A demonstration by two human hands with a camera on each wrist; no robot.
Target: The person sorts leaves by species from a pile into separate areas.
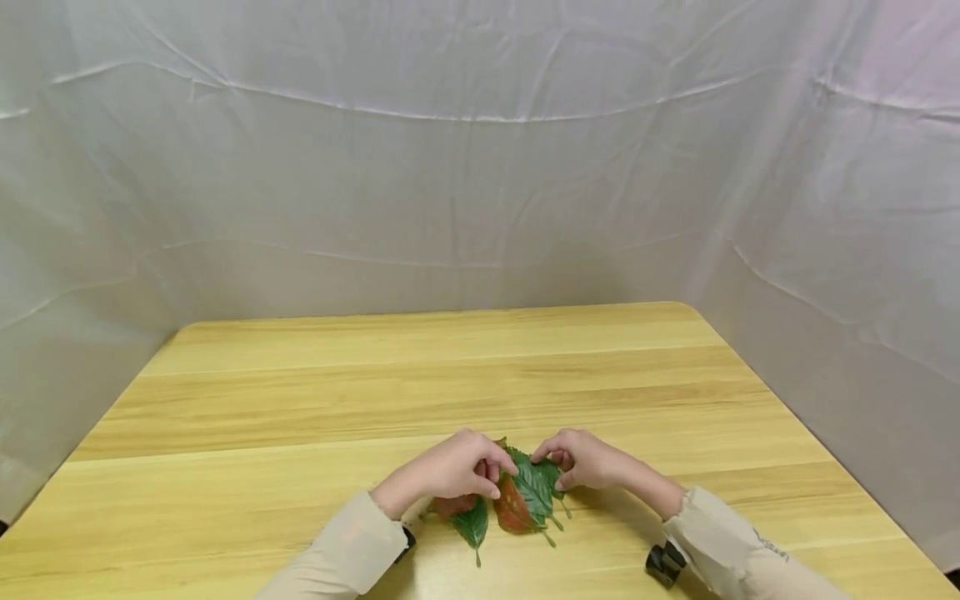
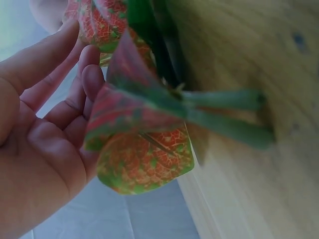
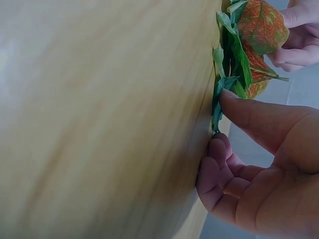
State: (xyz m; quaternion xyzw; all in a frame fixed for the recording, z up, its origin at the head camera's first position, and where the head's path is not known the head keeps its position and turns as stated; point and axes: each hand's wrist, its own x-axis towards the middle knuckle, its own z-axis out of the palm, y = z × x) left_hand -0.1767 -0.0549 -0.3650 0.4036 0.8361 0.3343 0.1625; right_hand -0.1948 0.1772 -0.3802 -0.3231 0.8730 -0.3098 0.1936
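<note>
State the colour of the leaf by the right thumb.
Green leaf, clearest in the right wrist view.

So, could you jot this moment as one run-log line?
Left hand: at red-green leaf, grip unclear | Right hand: pinching rightmost green leaf | Surface: wood-grain table | Backdrop: pale sheet

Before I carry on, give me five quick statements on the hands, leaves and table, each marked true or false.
1. Both the left hand and right hand are at the leaves. True.
2. Every leaf is plain green. False: there is also a red leaf.
3. The right thumb touches a green leaf. True.
4. A cloth covers the tabletop. False: the tabletop is bare wood grain.
5. The sleeves are black. False: the sleeves are pale beige.
</note>
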